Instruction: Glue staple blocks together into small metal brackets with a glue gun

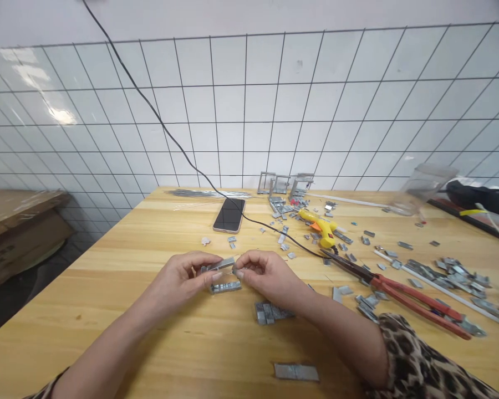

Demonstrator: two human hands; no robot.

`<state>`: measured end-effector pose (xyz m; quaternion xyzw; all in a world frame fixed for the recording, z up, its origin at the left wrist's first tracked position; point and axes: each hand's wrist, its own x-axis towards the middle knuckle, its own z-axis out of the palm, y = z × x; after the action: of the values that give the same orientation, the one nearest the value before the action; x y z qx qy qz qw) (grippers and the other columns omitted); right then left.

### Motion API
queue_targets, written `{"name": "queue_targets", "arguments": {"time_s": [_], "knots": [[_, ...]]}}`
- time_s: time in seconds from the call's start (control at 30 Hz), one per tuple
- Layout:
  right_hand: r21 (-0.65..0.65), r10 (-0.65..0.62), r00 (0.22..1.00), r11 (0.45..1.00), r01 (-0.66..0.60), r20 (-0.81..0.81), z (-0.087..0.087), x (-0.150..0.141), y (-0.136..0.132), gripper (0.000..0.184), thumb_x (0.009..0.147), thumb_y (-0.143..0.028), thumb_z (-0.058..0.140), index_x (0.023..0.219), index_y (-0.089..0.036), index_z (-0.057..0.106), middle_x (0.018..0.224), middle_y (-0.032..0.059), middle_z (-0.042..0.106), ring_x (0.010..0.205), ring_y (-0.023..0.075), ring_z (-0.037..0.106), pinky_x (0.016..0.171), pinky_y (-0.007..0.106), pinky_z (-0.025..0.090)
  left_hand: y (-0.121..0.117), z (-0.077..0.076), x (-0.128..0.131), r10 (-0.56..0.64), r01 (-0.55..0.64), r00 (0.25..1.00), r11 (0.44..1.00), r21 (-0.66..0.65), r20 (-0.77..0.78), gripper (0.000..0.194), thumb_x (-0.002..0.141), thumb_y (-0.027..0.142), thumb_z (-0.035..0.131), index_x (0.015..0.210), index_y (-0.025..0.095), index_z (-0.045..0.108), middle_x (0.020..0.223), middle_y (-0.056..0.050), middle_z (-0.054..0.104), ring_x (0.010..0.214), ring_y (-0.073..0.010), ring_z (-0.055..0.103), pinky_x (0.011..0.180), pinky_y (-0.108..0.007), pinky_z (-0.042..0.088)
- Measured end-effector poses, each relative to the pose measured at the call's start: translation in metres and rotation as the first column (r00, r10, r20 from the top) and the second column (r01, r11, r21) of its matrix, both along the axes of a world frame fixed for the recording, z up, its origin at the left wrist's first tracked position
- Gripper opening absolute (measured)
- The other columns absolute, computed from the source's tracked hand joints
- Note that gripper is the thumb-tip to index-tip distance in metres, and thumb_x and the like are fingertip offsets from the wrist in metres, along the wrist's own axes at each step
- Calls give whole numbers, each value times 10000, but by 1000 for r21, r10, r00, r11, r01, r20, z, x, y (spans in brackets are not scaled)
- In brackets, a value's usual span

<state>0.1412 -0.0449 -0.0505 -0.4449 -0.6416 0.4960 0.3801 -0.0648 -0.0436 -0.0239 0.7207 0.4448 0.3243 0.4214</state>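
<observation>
My left hand (190,275) is closed round a small frame of grey metal strips (225,286), its thumb and fingers on the left side of it. At the frame's right end, my right hand (270,277) is pinched shut; its curled fingers hide what lies between them. Just below the right hand, joined grey metal pieces (266,313) lie on the wooden table (183,349), partly covered by the wrist. Nearer to me is a flat grey metal strip (296,372). Small metal bits (232,241) lie beyond the hands.
A phone (229,215) lies beyond my hands, with a black cable (183,152) crossing it. To the right are a yellow glue gun (322,226), red-handled cutters (416,302) and scattered metal pieces (457,274). Small metal frames (283,184) and thin rods (208,193) are near the tiled wall.
</observation>
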Motion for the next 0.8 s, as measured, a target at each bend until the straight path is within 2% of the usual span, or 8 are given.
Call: {"name": "queue_targets", "arguments": {"time_s": [0.13, 0.3, 0.8], "knots": [[31, 7, 1000, 999, -7, 28, 2, 2, 0, 47, 731, -195, 608, 737, -190, 655, 656, -29, 587, 600, 116, 489, 552, 219, 385, 0, -2, 0, 49, -48, 999, 998, 47, -25, 239, 762, 325, 663, 936, 188, 753, 926, -51, 766, 817, -216, 685, 709, -275, 541], [38, 16, 999, 999, -18, 47, 4, 1, -2, 56, 715, -166, 603, 698, -197, 646, 615, -40, 555, 566, 112, 467, 532, 219, 361, 1, -3, 1, 39, -38, 999, 996, 79, -11, 220, 761, 302, 666, 926, 192, 760, 903, -40, 768, 793, -196, 687, 680, -244, 540], [-41, 4, 1000, 999, -4, -11, 2, -1, -1, 76, 715, -231, 620, 769, -180, 639, 640, -30, 560, 561, 107, 470, 539, 228, 366, -1, 0, 3, 46, -46, 999, 997, 61, -4, 253, 737, 330, 685, 928, 180, 751, 891, -54, 767, 767, -211, 687, 657, -265, 553]]}}
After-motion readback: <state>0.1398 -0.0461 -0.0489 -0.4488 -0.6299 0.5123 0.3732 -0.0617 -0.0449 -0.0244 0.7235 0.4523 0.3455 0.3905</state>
